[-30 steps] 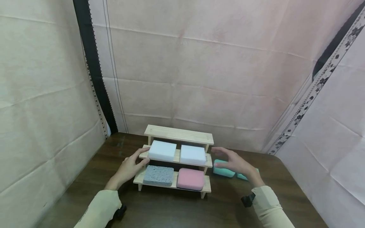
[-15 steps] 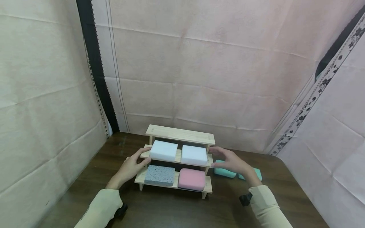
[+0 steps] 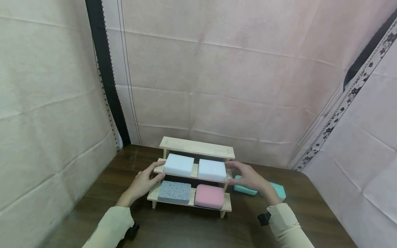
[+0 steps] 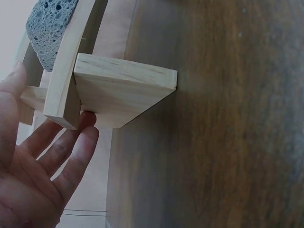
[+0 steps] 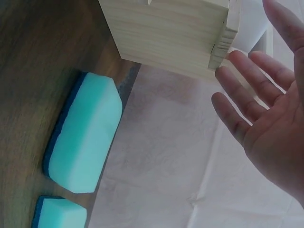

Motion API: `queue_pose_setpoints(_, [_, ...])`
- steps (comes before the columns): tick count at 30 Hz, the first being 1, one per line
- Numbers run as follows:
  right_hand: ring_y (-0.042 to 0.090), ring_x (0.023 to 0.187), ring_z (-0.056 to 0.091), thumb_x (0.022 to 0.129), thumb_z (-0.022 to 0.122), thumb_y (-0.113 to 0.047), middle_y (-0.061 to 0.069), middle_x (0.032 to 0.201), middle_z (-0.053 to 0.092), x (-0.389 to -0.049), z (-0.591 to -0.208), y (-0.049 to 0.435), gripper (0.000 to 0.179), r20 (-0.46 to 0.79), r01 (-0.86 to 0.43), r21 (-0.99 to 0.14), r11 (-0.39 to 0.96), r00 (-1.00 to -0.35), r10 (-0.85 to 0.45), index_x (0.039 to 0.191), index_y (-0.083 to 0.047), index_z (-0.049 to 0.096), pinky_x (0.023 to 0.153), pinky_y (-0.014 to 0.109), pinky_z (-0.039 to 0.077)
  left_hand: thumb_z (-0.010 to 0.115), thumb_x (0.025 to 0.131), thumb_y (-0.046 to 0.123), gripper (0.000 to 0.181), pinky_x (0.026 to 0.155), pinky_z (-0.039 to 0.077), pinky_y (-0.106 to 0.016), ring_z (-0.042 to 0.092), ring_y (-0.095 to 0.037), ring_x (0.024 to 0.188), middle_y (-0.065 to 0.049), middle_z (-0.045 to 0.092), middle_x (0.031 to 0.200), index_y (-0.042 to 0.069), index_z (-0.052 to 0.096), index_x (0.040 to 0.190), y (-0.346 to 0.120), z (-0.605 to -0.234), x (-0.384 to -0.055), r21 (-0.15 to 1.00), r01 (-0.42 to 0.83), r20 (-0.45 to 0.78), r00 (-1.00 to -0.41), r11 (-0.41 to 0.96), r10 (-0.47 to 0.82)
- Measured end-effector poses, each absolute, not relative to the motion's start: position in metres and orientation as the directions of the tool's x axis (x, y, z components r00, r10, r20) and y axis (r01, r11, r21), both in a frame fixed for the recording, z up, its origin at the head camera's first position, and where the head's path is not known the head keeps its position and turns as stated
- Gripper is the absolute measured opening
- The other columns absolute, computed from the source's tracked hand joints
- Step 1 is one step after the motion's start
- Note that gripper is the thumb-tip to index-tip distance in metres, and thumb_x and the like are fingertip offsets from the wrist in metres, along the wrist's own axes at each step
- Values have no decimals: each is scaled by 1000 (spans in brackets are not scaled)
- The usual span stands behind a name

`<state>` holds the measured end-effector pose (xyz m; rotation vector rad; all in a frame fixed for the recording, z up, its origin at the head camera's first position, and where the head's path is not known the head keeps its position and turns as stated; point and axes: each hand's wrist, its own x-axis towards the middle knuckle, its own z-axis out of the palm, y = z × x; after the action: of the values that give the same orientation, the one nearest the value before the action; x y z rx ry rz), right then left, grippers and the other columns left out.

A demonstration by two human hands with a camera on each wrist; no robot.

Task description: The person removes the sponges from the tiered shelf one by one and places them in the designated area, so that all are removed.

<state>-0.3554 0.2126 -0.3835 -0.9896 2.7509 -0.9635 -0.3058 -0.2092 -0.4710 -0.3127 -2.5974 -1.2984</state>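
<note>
A three-tier wooden display stand (image 3: 196, 146) stands on the table. On its middle tier, two white sponges (image 3: 179, 165) lie side by side. The lower tier bears a speckled blue-grey sponge (image 3: 174, 192) and a pink sponge (image 3: 209, 196). My left hand (image 3: 141, 182) is at the left end of the middle tier, thumb low in front, index fingertip beside the left white sponge. In the left wrist view, its other fingers extend loosely behind the stand's leg (image 4: 118, 90). My right hand (image 3: 246, 175) is at the tier's right end, fingers spread, fingertips close to the right white sponge.
Two turquoise sponges (image 5: 85, 135) with dark backing lie on the brown wooden table (image 3: 186, 230) to the right of the stand, partly behind my right arm. Pale cloth (image 3: 217, 69) hangs close behind the table and along both sides.
My right hand has moved left, from beside the stand to the middle tier's right end. My left hand has stayed at the left end. The sponges keep their places on the stand.
</note>
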Motion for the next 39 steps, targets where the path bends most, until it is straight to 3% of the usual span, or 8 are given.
queue_pose_setpoints(12, [27, 120, 58, 81, 81, -50, 9, 131, 63, -357, -381, 197, 91, 157, -574, -480, 664, -800, -579, 150, -5, 42, 95, 53, 47, 57, 96, 59, 60, 92, 48, -59, 62, -30, 116, -12, 48, 150, 37, 43, 149, -209, -472, -308, 758, 289, 290, -952, 585, 94])
queue_pose_setpoints(21, [28, 119, 55, 81, 80, -53, 13, 133, 59, -359, -382, 189, 91, 164, -599, -354, 719, -796, -583, 148, -2, 45, 99, 53, 44, 59, 98, 51, 56, 91, 49, -57, 64, -28, 112, -12, 49, 149, 37, 43, 149, -210, -472, -308, 755, 296, 298, -950, 585, 96])
queue_pose_setpoints(29, [27, 118, 55, 81, 81, -51, 11, 132, 60, -357, -384, 189, 84, 158, -567, -357, 743, -820, -550, 144, -6, 51, 98, 53, 45, 57, 95, 60, 61, 93, 47, -59, 61, -31, 117, -13, 47, 151, 36, 43, 149, -208, -474, -307, 759, 287, 287, -953, 585, 96])
queue_pose_setpoints(39, [27, 119, 56, 79, 83, -49, 10, 134, 59, -354, -384, 195, 84, 148, -555, -418, 719, -823, -549, 145, -8, 50, 96, 52, 45, 57, 96, 59, 59, 89, 50, -56, 63, -29, 113, -14, 49, 148, 38, 43, 149, -210, -475, -309, 754, 294, 300, -950, 587, 90])
